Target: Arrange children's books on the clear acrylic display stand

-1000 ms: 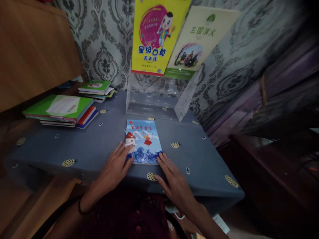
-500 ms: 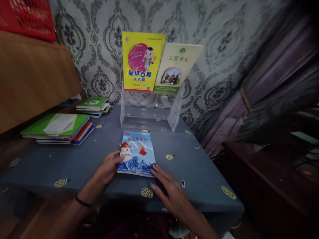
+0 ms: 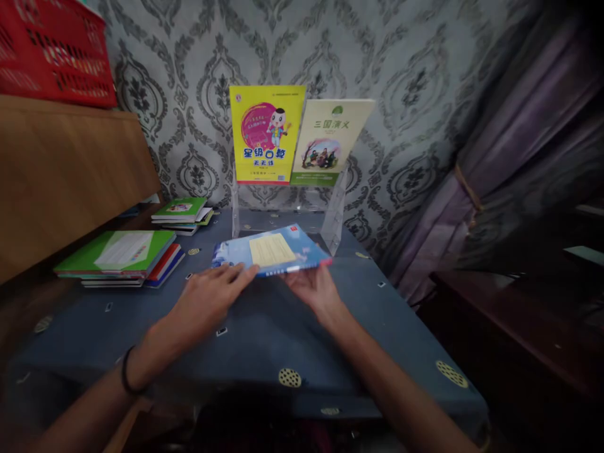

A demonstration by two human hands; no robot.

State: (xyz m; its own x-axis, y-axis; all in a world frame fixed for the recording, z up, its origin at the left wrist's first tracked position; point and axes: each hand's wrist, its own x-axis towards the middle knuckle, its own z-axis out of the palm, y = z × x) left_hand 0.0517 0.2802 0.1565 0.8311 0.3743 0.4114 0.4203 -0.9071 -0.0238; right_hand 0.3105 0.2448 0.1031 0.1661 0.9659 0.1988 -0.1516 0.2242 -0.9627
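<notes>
A blue book [image 3: 278,248] is held above the table in front of the stand, its back cover with a pale yellow text panel facing up and its spine toward me. My left hand [image 3: 214,292] grips the book's left part, thumb on the near edge. From below, my right hand [image 3: 314,289] holds the right end, its fingers partly hidden under the book. Behind it stands a clear acrylic book stand [image 3: 334,217]. On its upper tier lean a yellow workbook [image 3: 267,135] and a cream and green book [image 3: 330,141].
Green-topped books [image 3: 116,251] lie stacked at the left, with a smaller pile of books [image 3: 182,211] behind. A wooden cabinet [image 3: 70,182] bearing a red basket [image 3: 70,56] rises at the far left. The table's cloth [image 3: 264,340] is blue-grey. A purple curtain [image 3: 443,207] hangs at the right.
The blue book has been lifted, turned over from front cover to back cover and moved toward the stand. My right hand has gone from its lower corner to underneath its right end.
</notes>
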